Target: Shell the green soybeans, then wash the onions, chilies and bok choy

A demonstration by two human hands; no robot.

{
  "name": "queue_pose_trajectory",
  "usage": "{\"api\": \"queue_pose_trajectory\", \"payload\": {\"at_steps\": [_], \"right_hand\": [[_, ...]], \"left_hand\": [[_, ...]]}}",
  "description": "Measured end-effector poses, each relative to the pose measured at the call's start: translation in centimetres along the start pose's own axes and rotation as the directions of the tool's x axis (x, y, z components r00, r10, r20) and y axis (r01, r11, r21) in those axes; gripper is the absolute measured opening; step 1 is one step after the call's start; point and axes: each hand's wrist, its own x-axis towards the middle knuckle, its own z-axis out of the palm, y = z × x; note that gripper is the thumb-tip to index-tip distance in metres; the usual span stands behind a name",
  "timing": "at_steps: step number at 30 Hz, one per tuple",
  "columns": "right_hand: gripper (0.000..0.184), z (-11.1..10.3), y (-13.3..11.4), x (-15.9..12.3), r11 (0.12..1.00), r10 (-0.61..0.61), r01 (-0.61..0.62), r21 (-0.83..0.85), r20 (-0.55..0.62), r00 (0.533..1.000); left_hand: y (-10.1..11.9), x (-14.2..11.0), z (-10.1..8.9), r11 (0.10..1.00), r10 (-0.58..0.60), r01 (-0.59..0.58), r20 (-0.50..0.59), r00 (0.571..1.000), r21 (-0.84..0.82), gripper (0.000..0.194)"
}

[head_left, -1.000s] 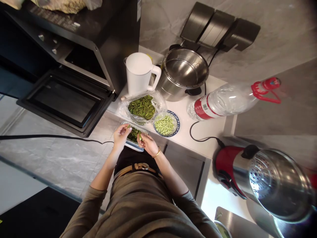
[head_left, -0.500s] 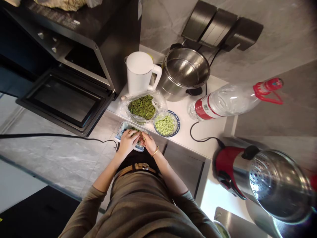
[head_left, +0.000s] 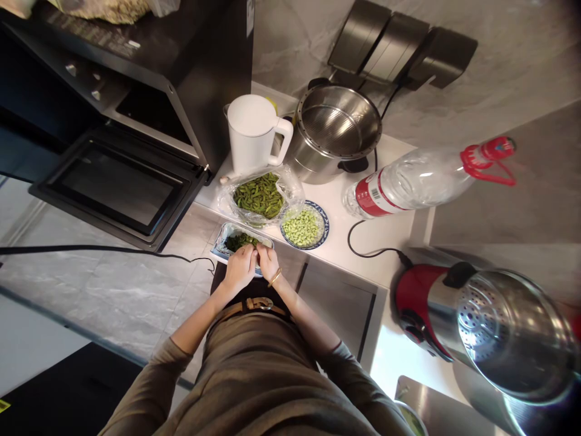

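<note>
My left hand (head_left: 241,266) and my right hand (head_left: 269,261) meet fingertip to fingertip over a small lined bin (head_left: 218,247) in front of my waist. Both are closed in a pinch; a green edamame pod seems to be between them, mostly hidden by the fingers. Dark green empty pods (head_left: 238,241) lie in the bin. Just beyond, on the counter, a clear plastic bag (head_left: 294,184) lies open around a heap of whole edamame pods (head_left: 258,197). Beside it is a blue-rimmed plate (head_left: 325,229) of pale green shelled beans (head_left: 299,229).
Behind the bag stand a white jug (head_left: 252,136) and a steel pot (head_left: 313,163). A large plastic bottle (head_left: 422,178) and a red cooker (head_left: 417,297) are at right. At left, an oven door (head_left: 122,181) hangs open; a black cord (head_left: 113,248) runs below it.
My hands have drawn closer together and slightly towards my body, and their fingers have curled in. More of the pods in the bin shows. The view has shifted a little.
</note>
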Motion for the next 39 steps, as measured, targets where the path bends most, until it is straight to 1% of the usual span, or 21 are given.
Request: {"api": "queue_pose_trajectory", "payload": {"at_steps": [4, 6, 8, 10, 12, 13, 15, 17, 19, 20, 22, 24, 26, 29, 31, 34, 36, 38, 39], "right_hand": [[0.027, -0.1, -0.1, 0.2, 0.984, -0.095, 0.091, -0.154, -0.016, 0.995], [0.028, -0.1, 0.0, 0.3, 0.974, -0.12, 0.114, -0.197, -0.018, 0.993], [0.029, -0.1, 0.1, 0.3, 0.966, -0.147, 0.136, -0.219, -0.032, 0.989], [0.031, -0.1, 0.2, 0.4, 0.961, -0.17, 0.153, -0.232, -0.056, 0.984], [0.032, -0.1, 0.3, 0.7, 0.961, -0.173, 0.148, -0.232, -0.088, 0.981], [0.032, -0.2, 0.4, 0.9, 0.964, -0.166, 0.14, -0.227, -0.1, 0.981], [0.03, -0.4, 0.5, 1.2, 0.971, -0.145, 0.121, -0.205, -0.105, 0.984], [0.028, -0.5, 0.7, 1.5, 0.982, -0.117, 0.106, -0.156, -0.062, 0.991], [0.029, -0.5, 1.0, 1.5, 0.996, -0.062, 0.061, -0.065, -0.005, 0.998], [0.03, -0.5, 1.2, 1.5, 1.0, -0.016, 0.016, -0.006, 0.023, 1.0], [0.03, -0.3, 1.4, 1.3, 0.984, 0.113, -0.123, 0.126, 0.079, 0.99], [0.029, -0.1, 1.4, 1.1, 0.931, 0.24, -0.272, 0.242, 0.152, 0.959], [0.028, -0.1, 1.0, 0.9, 0.871, 0.305, -0.372, 0.322, 0.238, 0.922], [0.029, -0.2, 0.2, 0.8, 0.817, 0.321, -0.437, 0.377, 0.331, 0.887], [0.033, -0.4, -0.4, 0.9, 0.793, 0.33, -0.461, 0.399, 0.355, 0.875], [0.04, -0.5, -0.9, 1.1, 0.767, 0.333, -0.48, 0.427, 0.374, 0.865], [0.044, -0.6, -1.1, 1.2, 0.761, 0.315, -0.482, 0.434, 0.401, 0.86], [0.047, -0.5, -1.2, 1.1, 0.763, 0.292, -0.469, 0.445, 0.409, 0.864], [0.048, -0.4, -1.2, 1.1, 0.763, 0.286, -0.459, 0.456, 0.398, 0.871]], "left_hand": [[1.1, 0.2, 0.5, 0.967, -0.161, 0.146, -0.059, 0.985, -0.208, 0.029], [1.5, 0.4, 0.6, 0.925, -0.23, 0.203, -0.048, 0.972, -0.321, 0.03], [1.7, 0.7, 0.8, 0.865, -0.29, 0.252, -0.022, 0.957, -0.435, 0.031], [1.7, 1.0, 0.8, 0.812, -0.32, 0.271, -0.007, 0.947, -0.517, 0.033], [1.5, 1.5, 0.6, 0.802, -0.301, 0.249, -0.008, 0.954, -0.543, 0.033], [1.4, 1.7, 0.5, 0.816, -0.273, 0.225, -0.012, 0.962, -0.532, 0.034], [1.1, 2.1, 0.0, 0.872, -0.181, 0.151, -0.022, 0.983, -0.466, 0.034], [0.6, 2.5, -0.6, 0.931, -0.071, 0.058, -0.023, 0.997, -0.361, 0.034], [0.0, 2.6, -1.0, 0.966, 0.029, -0.031, -0.012, 1.0, -0.257, 0.035], [-0.2, 2.7, -1.2, 0.977, 0.065, -0.064, -0.002, 0.998, -0.204, 0.035], [-0.5, 2.6, -1.4, 0.989, 0.112, -0.11, 0.013, 0.994, -0.101, 0.035], [-0.7, 2.5, -1.3, 0.991, 0.136, -0.136, 0.024, 0.99, -0.02, 0.036], [-0.9, 2.4, -1.3, 0.988, 0.152, -0.152, 0.034, 0.988, 0.004, 0.038], [-1.2, 2.4, -1.2, 0.984, 0.17, -0.169, 0.035, 0.985, -0.052, 0.04], [-1.4, 2.4, -1.3, 0.979, 0.161, -0.157, 0.017, 0.987, -0.131, 0.04], [-1.9, 2.5, -1.7, 0.95, 0.076, -0.067, 0.019, 0.997, -0.306, 0.041], [-2.1, 2.5, -2.1, 0.91, 0.012, 0.022, 0.078, 0.997, -0.414, 0.044], [-2.3, 2.4, -2.6, 0.885, -0.016, 0.076, 0.135, 0.991, -0.459, 0.047], [-2.2, 2.4, -2.8, 0.891, -0.02, 0.081, 0.14, 0.99, -0.447, 0.046]]}}
